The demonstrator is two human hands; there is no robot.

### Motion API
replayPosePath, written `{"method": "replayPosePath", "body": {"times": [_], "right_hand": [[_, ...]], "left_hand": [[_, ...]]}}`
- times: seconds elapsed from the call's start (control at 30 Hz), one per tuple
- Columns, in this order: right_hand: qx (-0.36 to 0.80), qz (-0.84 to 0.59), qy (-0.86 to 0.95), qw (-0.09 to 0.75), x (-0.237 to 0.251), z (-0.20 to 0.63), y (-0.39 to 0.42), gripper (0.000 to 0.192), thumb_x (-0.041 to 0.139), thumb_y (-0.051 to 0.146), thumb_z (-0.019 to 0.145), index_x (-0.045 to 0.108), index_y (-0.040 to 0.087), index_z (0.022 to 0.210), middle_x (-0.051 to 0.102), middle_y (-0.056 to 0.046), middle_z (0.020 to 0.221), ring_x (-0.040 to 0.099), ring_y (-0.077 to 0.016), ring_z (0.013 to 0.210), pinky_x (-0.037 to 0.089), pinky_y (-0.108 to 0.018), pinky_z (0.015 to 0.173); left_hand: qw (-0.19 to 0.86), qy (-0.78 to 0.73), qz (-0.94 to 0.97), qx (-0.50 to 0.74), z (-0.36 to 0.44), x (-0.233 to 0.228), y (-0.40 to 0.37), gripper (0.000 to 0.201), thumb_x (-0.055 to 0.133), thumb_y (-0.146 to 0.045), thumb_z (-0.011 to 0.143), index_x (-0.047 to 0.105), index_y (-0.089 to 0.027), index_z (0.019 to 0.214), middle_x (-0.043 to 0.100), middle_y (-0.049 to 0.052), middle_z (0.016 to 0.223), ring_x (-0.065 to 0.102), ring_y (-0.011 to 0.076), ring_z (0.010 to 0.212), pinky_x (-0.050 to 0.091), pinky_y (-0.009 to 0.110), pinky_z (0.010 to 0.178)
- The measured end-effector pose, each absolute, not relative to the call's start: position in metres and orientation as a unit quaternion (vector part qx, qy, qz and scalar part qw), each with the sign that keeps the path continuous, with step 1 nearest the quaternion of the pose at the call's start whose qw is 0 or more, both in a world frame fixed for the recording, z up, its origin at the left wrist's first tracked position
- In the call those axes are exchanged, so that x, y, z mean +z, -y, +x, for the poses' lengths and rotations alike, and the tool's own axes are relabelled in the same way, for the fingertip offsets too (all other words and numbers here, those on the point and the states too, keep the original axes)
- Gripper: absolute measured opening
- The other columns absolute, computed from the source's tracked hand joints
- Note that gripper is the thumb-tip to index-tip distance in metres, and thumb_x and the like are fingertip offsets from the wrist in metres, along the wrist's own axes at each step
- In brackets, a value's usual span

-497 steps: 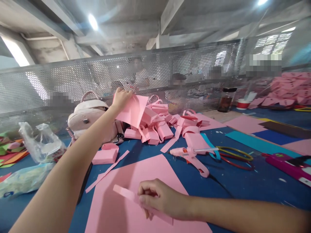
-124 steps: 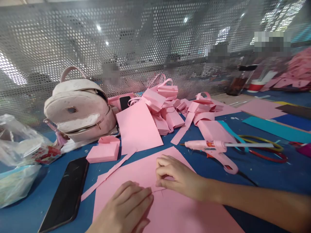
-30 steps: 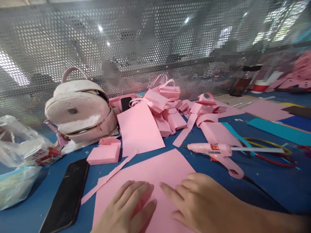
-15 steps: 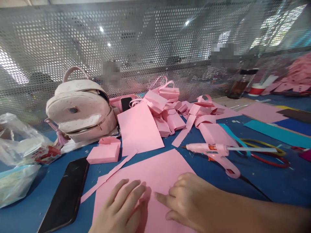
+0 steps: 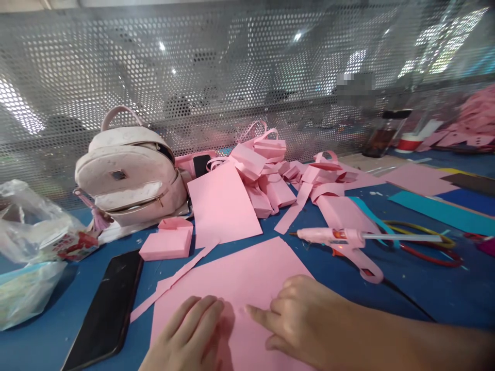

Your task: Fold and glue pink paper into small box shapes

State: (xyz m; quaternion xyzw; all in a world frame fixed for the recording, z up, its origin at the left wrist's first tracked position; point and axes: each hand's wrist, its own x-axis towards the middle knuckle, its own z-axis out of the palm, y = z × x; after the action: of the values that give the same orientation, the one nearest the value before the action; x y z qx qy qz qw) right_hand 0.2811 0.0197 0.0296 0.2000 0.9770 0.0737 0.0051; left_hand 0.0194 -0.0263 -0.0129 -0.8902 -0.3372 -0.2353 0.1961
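A large pink sheet of paper [image 5: 255, 268] lies in front of me on the blue table. My left hand [image 5: 189, 330] is over its lower left part, fingers bent and pressed together; whatever may be under the fingertips is hidden. To the right, my right hand [image 5: 297, 314] rests on the sheet with the index finger stretched out against the paper and the other fingers partly curled; nothing shows in it. A narrow pink paper strip [image 5: 174, 282] crosses the sheet's upper left edge. Beyond the right hand lies a pink glue gun [image 5: 346, 242] with a clear glue stick in its back.
On the left are a black phone [image 5: 104, 309], a small pink paper box [image 5: 166, 243], a pale backpack [image 5: 127, 175] and plastic bags [image 5: 31, 293]. Behind lie another pink sheet [image 5: 224, 206] and several folded paper pieces [image 5: 270, 180]. A perforated metal screen [image 5: 232, 77] stands at the back.
The fingers of my left hand have drawn together and moved slightly left and down. My right hand has stayed almost in place.
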Motion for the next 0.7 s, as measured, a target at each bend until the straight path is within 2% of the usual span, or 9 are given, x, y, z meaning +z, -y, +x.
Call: {"method": "replayPosePath", "body": {"times": [0.1,0.23,0.3,0.4,0.5,0.53,0.6,0.63,0.7], "right_hand": [[0.080,0.196,-0.977,-0.013,0.028,0.282,-0.018,0.047,0.066,0.047,0.095,0.057,0.018,0.131,0.073,0.002,0.071,0.064,-0.0187,0.058,0.023,-0.036,0.053],[0.082,0.191,-0.978,-0.018,0.028,0.282,-0.018,0.047,0.066,0.045,0.096,0.055,0.017,0.132,0.072,0.003,0.071,0.062,-0.0182,0.057,0.023,-0.036,0.053],[0.087,0.196,-0.976,-0.020,0.027,0.282,-0.017,0.049,0.067,0.046,0.094,0.055,0.018,0.133,0.071,0.003,0.070,0.062,-0.0183,0.057,0.024,-0.036,0.054],[0.092,0.195,-0.976,-0.030,0.025,0.282,-0.017,0.052,0.068,0.049,0.093,0.056,0.015,0.131,0.071,0.002,0.071,0.061,-0.0180,0.057,0.025,-0.036,0.054],[0.082,0.190,-0.978,-0.024,0.025,0.281,-0.017,0.048,0.066,0.047,0.095,0.058,0.014,0.128,0.072,0.001,0.072,0.062,-0.0176,0.056,0.026,-0.036,0.054],[0.076,0.191,-0.978,-0.016,0.025,0.281,-0.018,0.044,0.065,0.046,0.095,0.060,0.015,0.126,0.073,0.001,0.073,0.062,-0.0174,0.057,0.026,-0.036,0.054],[0.064,0.192,-0.979,-0.005,0.027,0.281,-0.019,0.041,0.065,0.045,0.095,0.061,0.016,0.124,0.073,0.001,0.074,0.063,-0.0173,0.058,0.026,-0.036,0.054],[0.059,0.192,-0.980,-0.001,0.028,0.281,-0.019,0.042,0.066,0.045,0.095,0.061,0.016,0.125,0.074,0.001,0.074,0.064,-0.0173,0.059,0.026,-0.036,0.054],[0.052,0.193,-0.980,0.004,0.028,0.281,-0.020,0.044,0.067,0.045,0.094,0.060,0.016,0.127,0.074,0.001,0.075,0.064,-0.0173,0.058,0.025,-0.036,0.053]], "left_hand": [[0.221,0.289,-0.896,-0.253,0.023,-0.016,0.025,0.033,0.041,-0.011,0.103,0.073,-0.018,0.104,0.076,-0.003,0.105,0.069,0.0137,0.100,0.044,0.029,0.111],[0.266,0.260,-0.895,-0.248,0.024,-0.010,0.026,0.034,0.041,-0.010,0.104,0.074,-0.018,0.104,0.078,-0.003,0.101,0.071,0.0134,0.100,0.022,0.039,0.127],[0.282,0.259,-0.894,-0.231,0.022,-0.002,0.026,0.034,0.041,-0.014,0.105,0.074,-0.017,0.110,0.078,-0.002,0.105,0.071,0.0137,0.104,0.024,0.038,0.127],[0.292,0.246,-0.904,-0.195,0.023,0.000,0.023,0.034,0.040,-0.017,0.106,0.070,-0.017,0.123,0.074,0.000,0.123,0.069,0.0131,0.113,0.026,0.036,0.126],[0.268,0.243,-0.906,-0.221,0.031,-0.017,0.019,0.036,0.039,-0.013,0.106,0.072,-0.019,0.118,0.073,-0.002,0.124,0.068,0.0122,0.116,0.021,0.038,0.127],[0.259,0.257,-0.873,-0.323,0.033,-0.025,0.018,0.040,0.037,-0.013,0.106,0.076,-0.019,0.104,0.077,-0.003,0.111,0.070,0.0110,0.109,0.025,0.036,0.126],[0.249,0.280,-0.846,-0.381,0.034,-0.036,0.019,0.041,0.036,-0.014,0.107,0.075,-0.017,0.096,0.079,-0.001,0.104,0.073,0.0099,0.103,0.029,0.031,0.124],[0.259,0.278,-0.852,-0.361,0.032,-0.039,0.021,0.041,0.035,-0.012,0.106,0.075,-0.017,0.098,0.080,-0.002,0.102,0.074,0.0102,0.100,0.032,0.031,0.122],[0.266,0.245,-0.917,-0.170,0.024,-0.038,0.026,0.035,0.038,-0.013,0.106,0.071,-0.014,0.116,0.077,0.000,0.115,0.073,0.0123,0.106,0.047,0.023,0.111]]}}
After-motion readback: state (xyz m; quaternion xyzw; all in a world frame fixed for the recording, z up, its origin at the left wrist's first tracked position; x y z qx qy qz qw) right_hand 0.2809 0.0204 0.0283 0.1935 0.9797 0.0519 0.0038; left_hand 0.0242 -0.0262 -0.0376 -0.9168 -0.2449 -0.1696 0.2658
